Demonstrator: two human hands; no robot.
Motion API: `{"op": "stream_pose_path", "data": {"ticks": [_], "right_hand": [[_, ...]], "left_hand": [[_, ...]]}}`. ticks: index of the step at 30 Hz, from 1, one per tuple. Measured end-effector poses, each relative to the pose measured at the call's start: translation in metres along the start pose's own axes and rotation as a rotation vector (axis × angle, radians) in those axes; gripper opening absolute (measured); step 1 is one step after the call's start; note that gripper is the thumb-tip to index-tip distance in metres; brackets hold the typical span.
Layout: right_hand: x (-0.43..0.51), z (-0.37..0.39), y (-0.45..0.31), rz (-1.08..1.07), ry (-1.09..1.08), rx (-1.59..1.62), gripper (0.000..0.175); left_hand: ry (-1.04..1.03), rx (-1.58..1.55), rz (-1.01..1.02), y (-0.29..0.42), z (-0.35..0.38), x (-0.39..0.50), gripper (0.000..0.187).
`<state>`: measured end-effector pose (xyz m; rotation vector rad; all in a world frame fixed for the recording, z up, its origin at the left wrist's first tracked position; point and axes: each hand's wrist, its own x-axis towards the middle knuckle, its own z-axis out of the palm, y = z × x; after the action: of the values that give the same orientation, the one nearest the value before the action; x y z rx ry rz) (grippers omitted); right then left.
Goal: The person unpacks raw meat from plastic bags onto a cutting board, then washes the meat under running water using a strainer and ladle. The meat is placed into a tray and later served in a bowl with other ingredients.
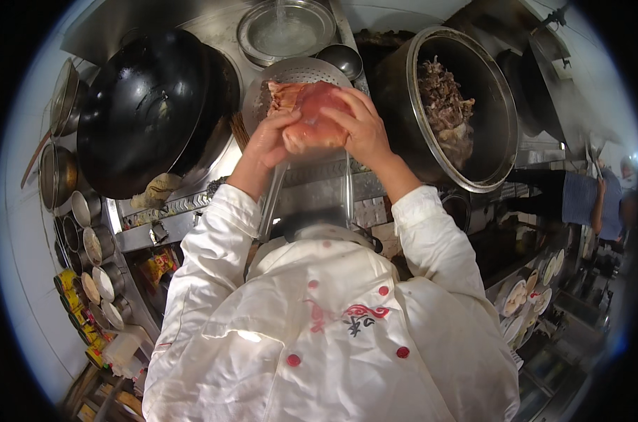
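Observation:
A piece of raw reddish-pink meat (319, 118) is held in both hands, with a ribbed, paler part at its upper left. My left hand (273, 134) grips its lower left side, thumb across the front. My right hand (362, 124) curls over the right side, fingers spread on the surface. Behind and beneath the meat is a perforated metal strainer (319, 67), largely covered by it. Two metal rods (349, 184) run from the strainer's area towards my body. A dark round ladle bowl (341, 60) sits just beyond the strainer's right rim.
Water runs into a metal basin (287, 31) at the back. A large black wok (139, 111) stands tilted at left, near a crumpled cloth (158, 191). At right, a big pot (490, 121) holds bony meat scraps (448, 116). Several metal containers (105, 282) line the left; a person (583, 198) stands far right.

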<state>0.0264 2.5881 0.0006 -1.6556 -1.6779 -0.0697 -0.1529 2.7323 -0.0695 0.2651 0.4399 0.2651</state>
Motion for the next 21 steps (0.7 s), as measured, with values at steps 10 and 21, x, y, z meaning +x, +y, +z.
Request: {"op": "stream_pose_path", "data": {"ticks": [10,21], "right_hand": [[-0.027,0.005,0.009,1.005,-0.011,1.589,0.038],[-0.025,0.009,-0.023,0.962,-0.024,1.24,0.057]], "left_hand": [[-0.106,0.143,0.291,-0.008,0.022,-0.011,0.043],[-0.067,0.253,0.374,-0.034,0.027,-0.004,0.042]]}}
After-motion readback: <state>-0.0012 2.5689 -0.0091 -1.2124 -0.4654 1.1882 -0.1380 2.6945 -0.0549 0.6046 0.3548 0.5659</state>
